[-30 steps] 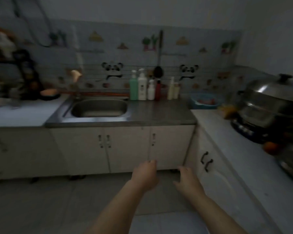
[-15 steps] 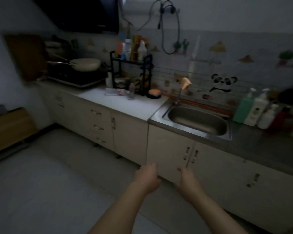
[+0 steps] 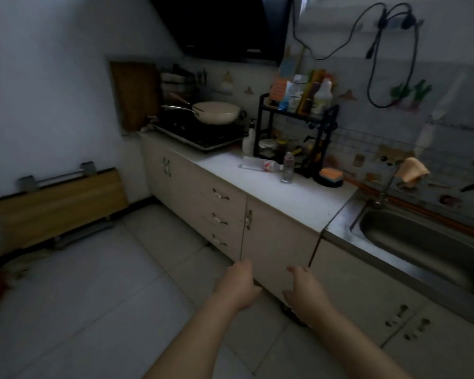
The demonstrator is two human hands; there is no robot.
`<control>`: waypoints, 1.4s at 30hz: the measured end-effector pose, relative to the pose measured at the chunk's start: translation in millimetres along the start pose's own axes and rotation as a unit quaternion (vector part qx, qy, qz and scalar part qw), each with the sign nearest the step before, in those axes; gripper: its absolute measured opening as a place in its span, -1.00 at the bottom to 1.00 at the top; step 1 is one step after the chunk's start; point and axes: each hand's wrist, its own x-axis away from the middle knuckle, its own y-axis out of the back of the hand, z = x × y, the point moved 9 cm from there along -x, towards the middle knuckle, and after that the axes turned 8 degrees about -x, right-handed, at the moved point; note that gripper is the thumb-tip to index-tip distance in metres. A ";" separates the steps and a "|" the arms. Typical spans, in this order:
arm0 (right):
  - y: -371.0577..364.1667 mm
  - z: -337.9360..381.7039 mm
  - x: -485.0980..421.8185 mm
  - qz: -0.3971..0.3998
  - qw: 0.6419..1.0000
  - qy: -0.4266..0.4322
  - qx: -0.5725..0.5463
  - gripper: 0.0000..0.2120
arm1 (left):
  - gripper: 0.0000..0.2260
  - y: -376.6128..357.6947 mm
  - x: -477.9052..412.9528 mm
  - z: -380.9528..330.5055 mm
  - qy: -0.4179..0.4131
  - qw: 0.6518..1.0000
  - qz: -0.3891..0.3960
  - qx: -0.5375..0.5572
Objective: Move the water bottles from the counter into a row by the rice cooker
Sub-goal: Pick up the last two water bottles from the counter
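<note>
Two clear water bottles are on the white counter (image 3: 279, 192): one lies on its side (image 3: 260, 164) with a red label, the other stands upright (image 3: 288, 170) just right of it, both in front of a black rack. My left hand (image 3: 237, 287) and my right hand (image 3: 303, 292) hang low before the cabinet doors, far below the bottles, fingers loosely curled and holding nothing. No rice cooker is in view.
A black two-tier rack (image 3: 296, 132) with bottles stands behind the water bottles. A stove with a cream pan (image 3: 216, 112) is at the left, a steel sink (image 3: 424, 242) at the right. An orange sponge (image 3: 331, 175) sits by the rack. A folded wooden table (image 3: 58, 206) leans on the left wall.
The view has swung left from the sink and steamer pot to the stove side of the counter. Both hands stay low and hold nothing.
</note>
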 end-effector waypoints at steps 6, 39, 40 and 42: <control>-25.1 44.2 -63.5 0.024 0.999 0.030 0.021 -0.48 | -0.50 29.1 -43.2 50.5 0.045 0.999 -0.004 0.000; 62.7 114.6 -537.6 -0.089 0.992 -0.078 -0.039 -0.48 | -0.54 173.4 -556.5 51.6 -0.102 0.991 0.063 -0.060; 66.1 113.8 -549.2 -0.095 0.991 -0.090 -0.041 -0.48 | -0.55 175.7 -572.9 48.5 -0.114 0.989 0.066 -0.067; 75.0 110.5 -569.9 -0.111 0.987 -0.111 -0.043 -0.48 | -0.57 180.8 -603.8 42.0 -0.135 0.985 0.072 -0.080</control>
